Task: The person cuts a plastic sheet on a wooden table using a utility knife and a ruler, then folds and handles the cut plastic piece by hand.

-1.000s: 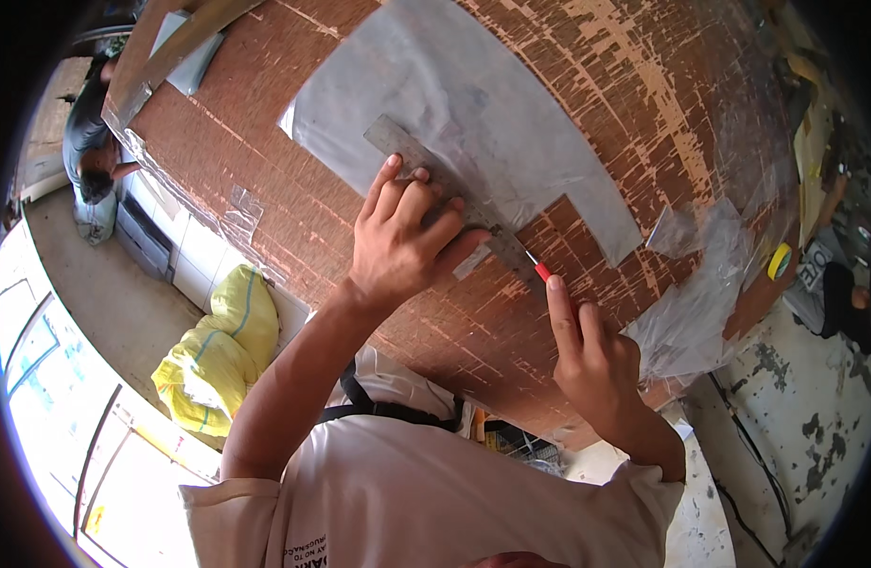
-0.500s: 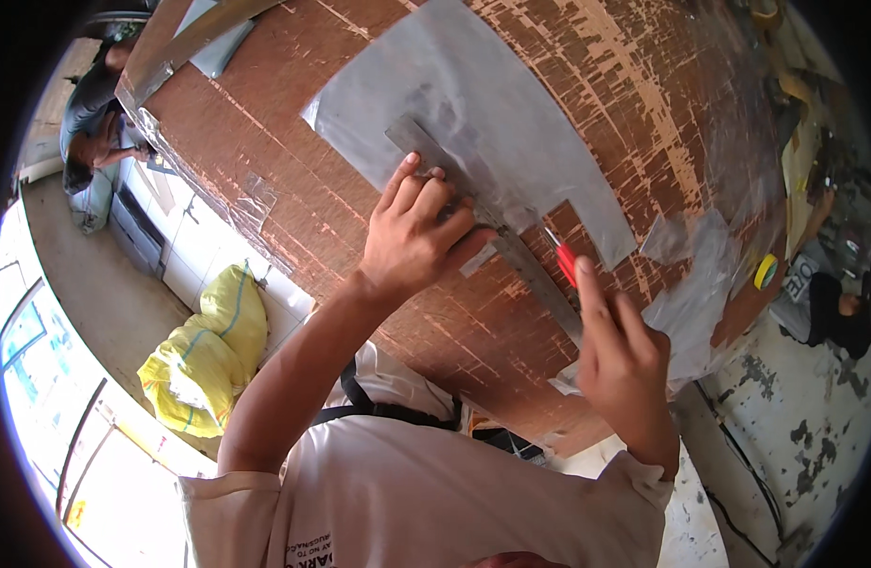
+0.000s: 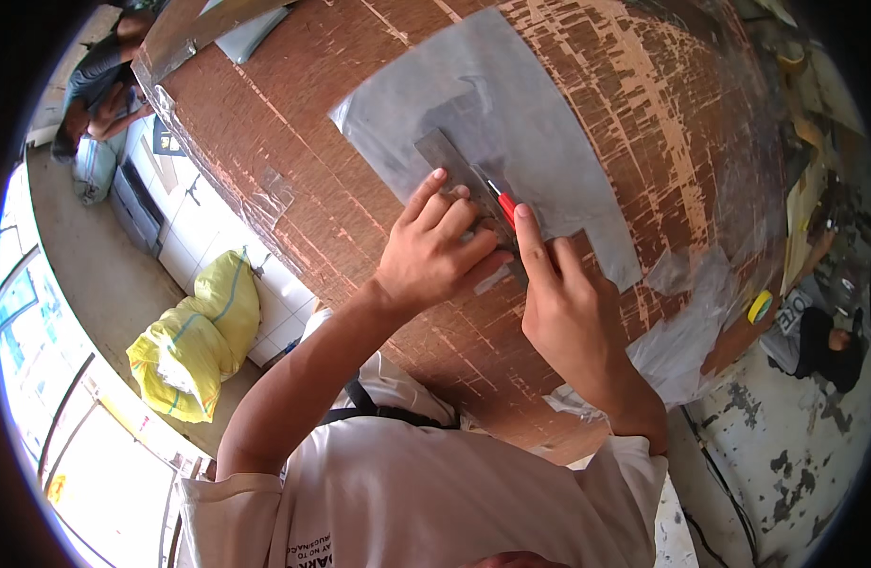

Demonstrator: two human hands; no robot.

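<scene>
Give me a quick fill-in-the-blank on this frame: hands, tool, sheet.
1. The left hand presses a flat metal ____ against the grey sheet.
2. The right hand holds a cutter whose handle is ____.
3. The grey sheet lies on a worn ____ board of wood.
4. On the floor at the left lies a ____ sack.

Missing words: ruler; red; brown; yellow

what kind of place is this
Probably a workshop or small work site. The left hand presses a metal ruler onto a grey sheet on a worn, scratched brown board; the right hand holds a red-handled knife. Yellow sacks lie on the concrete floor.
</scene>
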